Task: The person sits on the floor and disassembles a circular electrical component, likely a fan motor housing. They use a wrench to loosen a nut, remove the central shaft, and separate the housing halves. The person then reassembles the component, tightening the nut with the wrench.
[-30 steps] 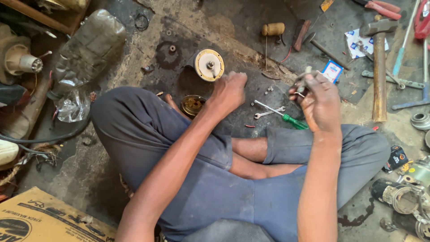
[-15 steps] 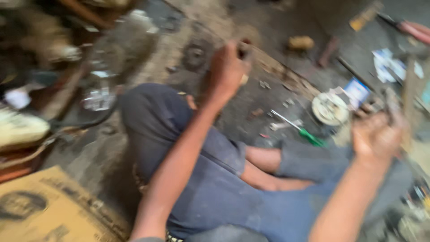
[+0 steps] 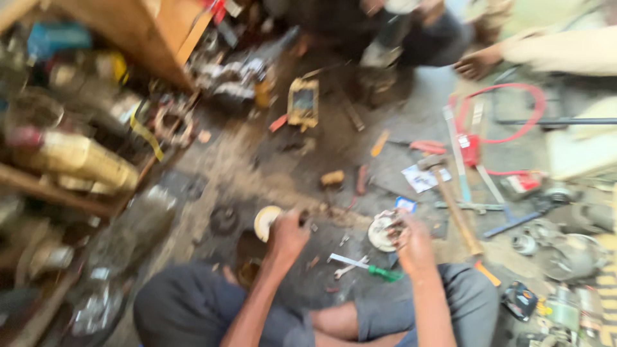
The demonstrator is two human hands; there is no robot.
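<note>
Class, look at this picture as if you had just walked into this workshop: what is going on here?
A person sits cross-legged on a dirty workshop floor strewn with tools and parts. Their left hand rests on a pale round disc-shaped part; their right hand grips a round metal part. A green-handled screwdriver lies between the hands, and a wooden-handled hammer lies to the right. Another person's hand shows at the top. The picture is blurred, so finer detail is unclear.
</note>
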